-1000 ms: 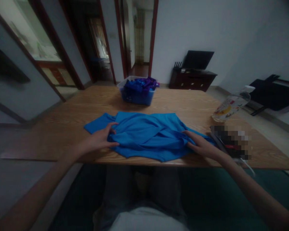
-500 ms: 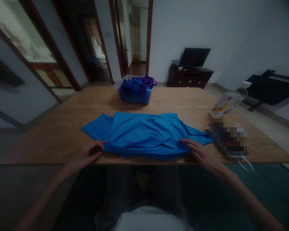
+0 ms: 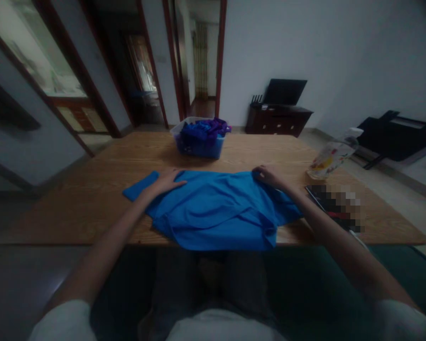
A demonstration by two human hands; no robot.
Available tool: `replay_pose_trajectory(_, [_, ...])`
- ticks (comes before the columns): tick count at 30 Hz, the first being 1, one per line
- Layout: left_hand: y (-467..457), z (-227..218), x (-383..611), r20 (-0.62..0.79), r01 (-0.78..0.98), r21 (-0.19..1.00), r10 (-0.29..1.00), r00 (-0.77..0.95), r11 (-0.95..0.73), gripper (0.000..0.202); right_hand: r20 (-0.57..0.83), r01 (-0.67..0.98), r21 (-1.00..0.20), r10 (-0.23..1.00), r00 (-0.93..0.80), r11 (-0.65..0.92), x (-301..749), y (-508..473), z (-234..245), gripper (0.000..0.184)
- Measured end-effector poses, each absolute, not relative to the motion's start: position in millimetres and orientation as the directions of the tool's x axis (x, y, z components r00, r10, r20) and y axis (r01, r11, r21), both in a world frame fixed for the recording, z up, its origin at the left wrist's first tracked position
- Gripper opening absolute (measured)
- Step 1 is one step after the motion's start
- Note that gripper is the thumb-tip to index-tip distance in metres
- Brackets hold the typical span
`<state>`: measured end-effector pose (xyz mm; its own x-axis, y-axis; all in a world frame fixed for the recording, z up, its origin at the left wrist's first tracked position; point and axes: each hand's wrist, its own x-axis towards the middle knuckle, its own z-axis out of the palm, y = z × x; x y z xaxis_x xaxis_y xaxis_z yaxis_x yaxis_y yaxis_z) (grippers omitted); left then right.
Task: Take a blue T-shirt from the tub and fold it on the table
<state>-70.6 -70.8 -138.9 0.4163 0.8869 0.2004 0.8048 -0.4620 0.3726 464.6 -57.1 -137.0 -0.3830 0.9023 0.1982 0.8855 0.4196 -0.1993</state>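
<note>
A blue T-shirt [image 3: 216, 208] lies wrinkled on the table in front of me, its near edge hanging slightly over the table's front edge. One sleeve sticks out to the left and the other to the right, partly under my right forearm. My left hand [image 3: 168, 181] rests on the shirt's far left part, fingers stretched and thumb apart. At the far right corner, my right hand [image 3: 266, 175] has its fingers curled in on the cloth; the fingertips are partly hidden.
A clear plastic bin [image 3: 199, 147] full of blue and purple clothes stands at the back of the wooden table [image 3: 102, 175]. On the right are a transparent bottle [image 3: 330, 158] with a white cap and a blurred-out flat item [image 3: 335, 206] with a white cord.
Both hands have moved from the shirt's near corners to its far corners. The near edge of the shirt now spreads closer to me, over the table's edge.
</note>
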Motion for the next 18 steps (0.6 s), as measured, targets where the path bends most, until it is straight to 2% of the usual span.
replay_pose_trajectory(3, [-51.2,-141.8,-73.1,0.152,0.788,0.375,0.871,0.468,-0.489,0.05,0.245,0.859,-0.175,0.866,-0.436,0.481,467.5,-40.9,-135.5,0.031])
replay_pose_trajectory(5, [-44.4,-132.2,-75.5,0.127,0.795,0.342,0.863,0.489,-0.501,0.036,0.301,0.876,-0.169,0.87,-0.391,0.452,465.1,-31.0,-130.0,0.032])
replay_pose_trajectory(8, [-37.0,-113.4,-73.3,0.206,0.873,0.226,0.897,0.391,-0.432,0.032,0.389,0.934,-0.16,0.89,-0.237,0.319,455.3,-17.6,-120.5,0.035])
replay_pose_trajectory(10, [-37.8,-105.3,-69.4,0.293,0.903,0.204,0.903,0.313,-0.379,0.035,0.44,0.952,-0.144,0.879,-0.184,0.272,447.9,-19.1,-115.8,0.038])
replay_pose_trajectory(12, [-50.3,-103.5,-65.4,0.339,0.878,0.257,0.888,0.311,-0.405,0.038,0.453,0.937,-0.128,0.859,-0.236,0.325,442.8,-36.6,-113.9,0.039])
replay_pose_trajectory(14, [-78.5,-107.9,-61.7,0.322,0.801,0.352,0.866,0.383,-0.485,0.042,0.388,0.88,-0.141,0.844,-0.372,0.453,441.4,-71.0,-115.4,0.039])
replay_pose_trajectory(16, [-120.4,-115.8,-58.1,0.244,0.716,0.468,0.855,0.458,-0.517,0.051,0.242,0.797,-0.22,0.823,-0.513,0.562,443.2,-116.3,-119.7,0.04])
replay_pose_trajectory(18, [-167.1,-123.7,-55.6,0.142,0.668,0.548,0.843,0.519,-0.503,0.057,0.196,0.768,-0.262,0.811,-0.551,0.585,446.4,-162.3,-124.7,0.047])
